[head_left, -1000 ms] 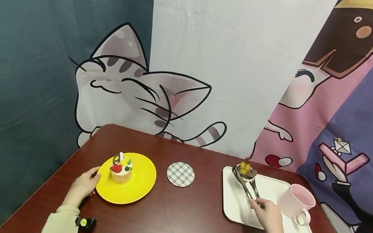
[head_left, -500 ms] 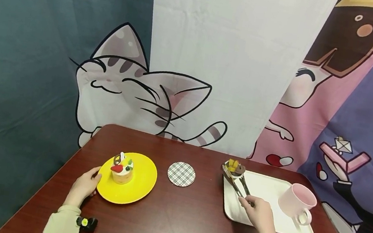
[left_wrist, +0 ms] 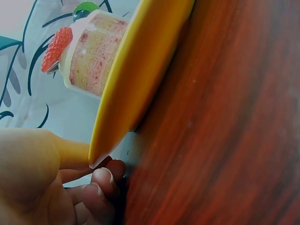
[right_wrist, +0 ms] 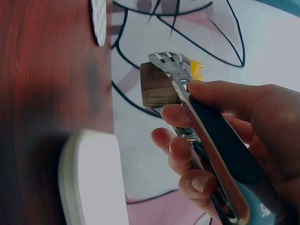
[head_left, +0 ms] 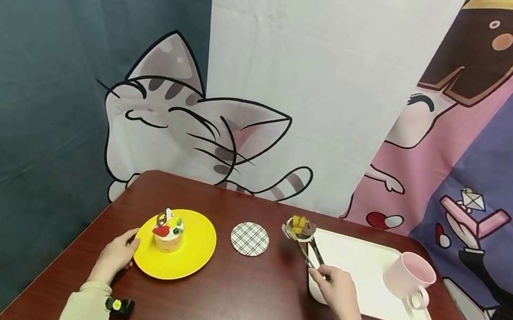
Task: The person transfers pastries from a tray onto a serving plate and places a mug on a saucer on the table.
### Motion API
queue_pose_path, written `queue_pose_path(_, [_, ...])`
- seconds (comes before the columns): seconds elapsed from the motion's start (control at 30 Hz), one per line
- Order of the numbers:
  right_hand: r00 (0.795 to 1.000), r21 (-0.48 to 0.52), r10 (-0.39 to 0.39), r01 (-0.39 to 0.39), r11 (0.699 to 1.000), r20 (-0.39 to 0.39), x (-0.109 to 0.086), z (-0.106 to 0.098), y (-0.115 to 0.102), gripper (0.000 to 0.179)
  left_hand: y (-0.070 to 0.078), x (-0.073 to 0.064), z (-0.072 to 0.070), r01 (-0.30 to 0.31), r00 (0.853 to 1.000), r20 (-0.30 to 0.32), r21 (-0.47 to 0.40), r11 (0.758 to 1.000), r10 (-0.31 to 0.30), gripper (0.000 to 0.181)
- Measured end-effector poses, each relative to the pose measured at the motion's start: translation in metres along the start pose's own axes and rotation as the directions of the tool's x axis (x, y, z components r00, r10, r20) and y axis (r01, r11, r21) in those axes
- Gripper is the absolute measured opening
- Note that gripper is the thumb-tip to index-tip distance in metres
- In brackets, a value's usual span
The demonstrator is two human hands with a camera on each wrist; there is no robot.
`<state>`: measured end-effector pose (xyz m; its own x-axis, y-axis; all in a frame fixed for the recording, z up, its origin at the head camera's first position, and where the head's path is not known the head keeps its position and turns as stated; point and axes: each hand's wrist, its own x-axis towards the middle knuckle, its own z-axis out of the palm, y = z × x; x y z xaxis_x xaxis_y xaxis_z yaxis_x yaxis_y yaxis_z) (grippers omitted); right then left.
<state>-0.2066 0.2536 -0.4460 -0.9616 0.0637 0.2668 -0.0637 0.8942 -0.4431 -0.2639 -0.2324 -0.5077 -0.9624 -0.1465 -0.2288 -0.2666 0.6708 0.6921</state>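
My left hand (head_left: pixel 116 254) pinches the near-left rim of a yellow plate (head_left: pixel 199 249), thumb over the edge and fingers curled beneath. On that plate stands a small cake in a clear cup (head_left: pixel 167 243), topped with a strawberry, seen close in the left wrist view (left_wrist: pixel 96 51). With thumb and curled fingers, my right hand (head_left: pixel 335 290) grips metal tongs (right_wrist: pixel 220 136) that have dark handle panels. Between the tongs' ends is a small dark brown cake (right_wrist: pixel 159 86) with yellow pieces on top. It hangs above the table, just left of the white tray (head_left: pixel 355 252).
A round checked coaster (head_left: pixel 249 239) lies on the brown table (head_left: pixel 239 297) between plate and tray. A pink mug (head_left: pixel 405 277) stands on the tray's right side. Behind the table's far edge hangs a printed cloth (head_left: pixel 333 84).
My right hand has moved left with the tongs and the brown cake, from over the tray to beyond its left edge. The left hand and the plate stay in place.
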Motion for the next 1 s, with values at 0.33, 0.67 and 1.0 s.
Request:
queue_pose_path(0.33, [0.999,0.048,-0.048,0.049,0.998,-0.016,0.0,0.018,-0.019,0.016,0.003,-0.002,-0.004,-0.011,1.0,0.006,-0.001,1.0,0.011,0.052])
queue_pose_path(0.67, [0.997,0.063,-0.078,0.077,0.995,0.003,-0.003,0.027,-0.034,0.011,0.002,0.0,-0.003,-0.003,1.0,0.008,0.001,1.0,0.003,0.052])
queue_pose_path(1.0, [0.987,0.079,-0.15,0.154,0.985,-0.06,-0.008,0.037,-0.044,0.043,0.0,-0.001,-0.001,-0.007,1.0,0.001,0.005,1.0,0.007,0.052])
